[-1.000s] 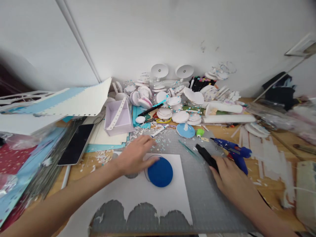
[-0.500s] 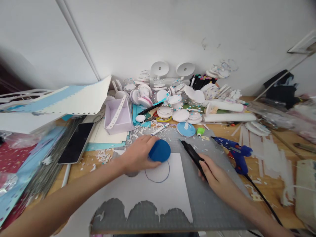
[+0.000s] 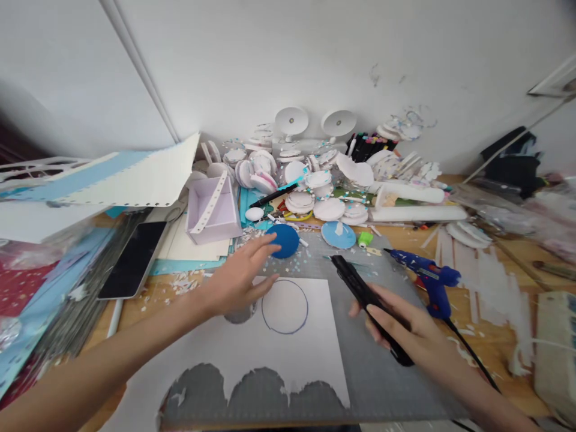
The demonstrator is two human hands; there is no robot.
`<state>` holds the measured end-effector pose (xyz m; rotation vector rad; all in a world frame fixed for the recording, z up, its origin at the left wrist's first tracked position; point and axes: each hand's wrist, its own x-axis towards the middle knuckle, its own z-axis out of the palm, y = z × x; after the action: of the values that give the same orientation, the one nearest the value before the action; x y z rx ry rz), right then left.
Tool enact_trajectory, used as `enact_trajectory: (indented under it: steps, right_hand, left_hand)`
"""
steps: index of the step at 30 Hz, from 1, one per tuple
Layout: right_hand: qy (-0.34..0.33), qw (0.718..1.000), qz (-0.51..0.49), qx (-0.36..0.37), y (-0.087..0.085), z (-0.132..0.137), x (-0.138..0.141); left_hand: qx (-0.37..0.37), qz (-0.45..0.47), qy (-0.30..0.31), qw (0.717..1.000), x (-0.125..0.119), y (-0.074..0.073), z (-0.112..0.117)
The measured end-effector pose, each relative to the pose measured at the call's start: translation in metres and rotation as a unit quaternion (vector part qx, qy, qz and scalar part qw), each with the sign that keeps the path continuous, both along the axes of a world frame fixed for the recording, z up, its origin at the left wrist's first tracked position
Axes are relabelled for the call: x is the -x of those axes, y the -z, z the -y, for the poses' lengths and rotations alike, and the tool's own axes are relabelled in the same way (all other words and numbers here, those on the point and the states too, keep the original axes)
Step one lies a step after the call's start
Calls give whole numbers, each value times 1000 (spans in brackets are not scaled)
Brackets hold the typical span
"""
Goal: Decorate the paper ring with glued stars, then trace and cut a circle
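Observation:
My left hand [image 3: 238,277] stretches forward with fingers spread, its fingertips touching a blue disc [image 3: 283,240] that lies at the far edge of the grey cutting mat [image 3: 382,384]. Below the hand a white sheet [image 3: 288,348] lies on the mat, and a circle [image 3: 285,306] is drawn on it in blue pen. My right hand [image 3: 396,327] is closed round a black utility knife [image 3: 364,294], which points up and to the left above the mat.
A blue glue gun [image 3: 425,277] lies right of the knife. White foam discs [image 3: 328,210], rolls and markers crowd the back of the desk. A lilac box [image 3: 211,210], a phone [image 3: 132,259] and stacked papers sit at the left.
My left hand lifted the blue disc off the white sheet and set it down farther back, uncovering the drawn circle. My right hand picked up the black knife and drew it nearer.

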<state>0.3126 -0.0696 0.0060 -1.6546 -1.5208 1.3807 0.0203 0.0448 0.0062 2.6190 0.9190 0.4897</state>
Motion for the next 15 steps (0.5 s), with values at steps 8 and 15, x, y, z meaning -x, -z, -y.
enact_trajectory:
  steps: [8, 15]
  right_hand:
    - [-51, 997, -61, 25, -9, -1, 17]
    - [-98, 987, -122, 49, -10, 6, 4]
  left_hand:
    - [61, -32, 251, 966, 10, -4, 69]
    - [215, -6, 325, 921, -4, -2, 107]
